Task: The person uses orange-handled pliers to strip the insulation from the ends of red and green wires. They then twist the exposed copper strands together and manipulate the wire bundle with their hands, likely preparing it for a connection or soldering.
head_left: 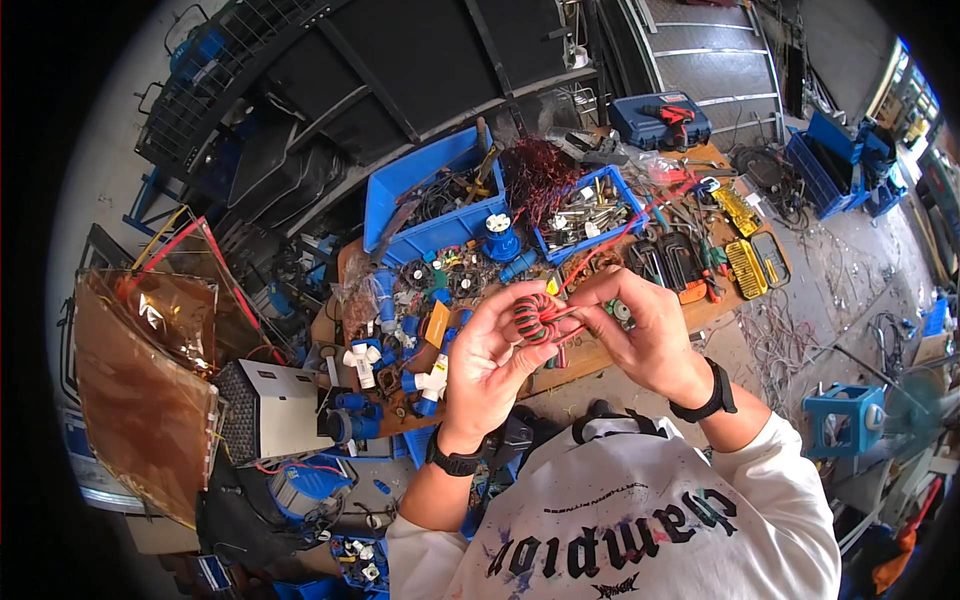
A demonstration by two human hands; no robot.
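Observation:
My left hand [485, 360] grips a ring-shaped coil [533, 318] wound with red and dark green wire, its fingers and thumb around the ring's left and lower sides. My right hand [625, 330] is closed on wire at the coil's right side, thumb and index finger pinched there. A long red wire [588, 262] runs from near these fingers up and to the right across the workbench [600, 365]. The coil is held in the air over the front of the bench, above loose small parts and blue-and-white plug fittings [430, 385].
Blue bins [405, 235] of parts, red tangled wire [535, 175], pliers, bit sets [745, 265] and a drill on a case [640, 125] crowd the bench. A foil-covered panel [140, 390] and boxy unit [270, 410] stand left; a blue stool [842, 405] and fan stand right.

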